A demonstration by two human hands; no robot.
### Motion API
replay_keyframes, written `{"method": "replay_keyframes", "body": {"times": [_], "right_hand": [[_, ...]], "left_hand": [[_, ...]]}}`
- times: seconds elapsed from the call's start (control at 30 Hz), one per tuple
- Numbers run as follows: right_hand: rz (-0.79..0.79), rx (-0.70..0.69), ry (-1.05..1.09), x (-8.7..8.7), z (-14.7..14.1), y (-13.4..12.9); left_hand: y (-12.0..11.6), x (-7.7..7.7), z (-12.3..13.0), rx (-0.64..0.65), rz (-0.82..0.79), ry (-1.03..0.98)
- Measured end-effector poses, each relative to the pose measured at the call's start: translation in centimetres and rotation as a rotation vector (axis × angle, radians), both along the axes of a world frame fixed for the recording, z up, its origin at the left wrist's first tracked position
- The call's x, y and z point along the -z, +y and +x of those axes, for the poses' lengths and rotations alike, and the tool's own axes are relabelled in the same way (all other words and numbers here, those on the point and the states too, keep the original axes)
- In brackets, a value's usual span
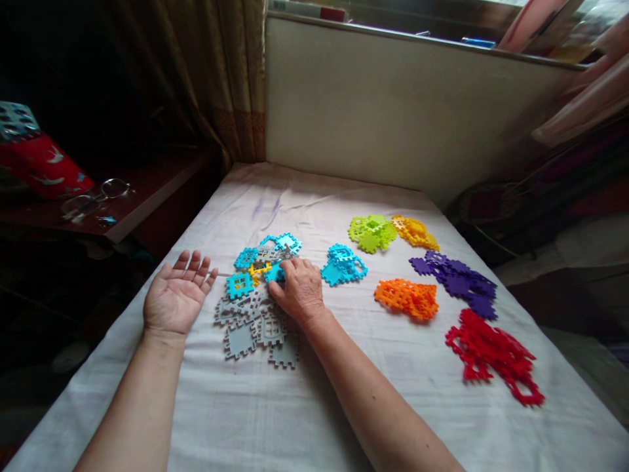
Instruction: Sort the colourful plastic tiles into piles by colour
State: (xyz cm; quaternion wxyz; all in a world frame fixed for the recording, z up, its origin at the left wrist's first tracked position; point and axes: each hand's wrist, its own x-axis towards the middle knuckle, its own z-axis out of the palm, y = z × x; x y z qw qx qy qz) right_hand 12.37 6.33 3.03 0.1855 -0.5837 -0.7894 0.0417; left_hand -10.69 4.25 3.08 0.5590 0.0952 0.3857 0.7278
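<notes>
Presumably, picking is in hand: right hand curled over a blue piece in the mixed pile, pinch indeterminable; left hand palm-up, empty. Next move calls for lifting clear.

A pale sheet bears toothed pieces in grey, blue, lime, yellow, orange, purple and red.

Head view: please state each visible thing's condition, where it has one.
Left hand: open, palm up
Right hand: palm down, fingers bent
Blue pieces: some touching right hand
Gray pieces: overlapping
Red pieces: heaped
Orange pieces: heaped
Purple pieces: heaped
Green pieces: heaped
Yellow pieces: heaped
Sheet: creased
Curtain: hanging
Glasses: folding unclear
</notes>
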Motion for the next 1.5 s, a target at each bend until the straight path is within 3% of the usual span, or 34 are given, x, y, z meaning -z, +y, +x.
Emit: {"method": "replay_keyframes", "body": {"times": [0.23,0.37,0.5,0.63,0.93,1.13,1.3,1.5], "right_hand": [[0.045,0.022,0.093,-0.8,3.3,0.2],[0.092,0.138,0.071,-1.3,6.4,1.3],[0.106,0.269,0.025,-0.5,8.8,2.5],[0.088,0.310,-0.001,0.4,9.6,2.9],[0.063,0.230,0.034,-1.0,7.9,2.7],[-0.059,0.059,-0.122,-2.1,4.7,6.0],[-0.164,0.054,-0.212,-2.0,2.1,8.5],[-0.199,0.066,-0.247,-2.0,0.3,8.7]], "left_hand": [[0.0,-0.3,0.2,-0.017,-0.020,-0.012],[0.0,-0.3,0.1,-0.017,-0.013,-0.013],[0.1,-0.2,0.1,-0.019,-0.014,-0.027],[0.1,-0.2,0.1,-0.029,-0.012,-0.033],[0.1,-0.4,0.2,-0.027,-0.019,-0.041],[0.0,-0.4,0.3,-0.034,-0.016,-0.044],[0.1,-0.3,0.2,-0.036,-0.020,-0.059],[0.1,-0.3,0.1,-0.047,-0.030,-0.064]]}}
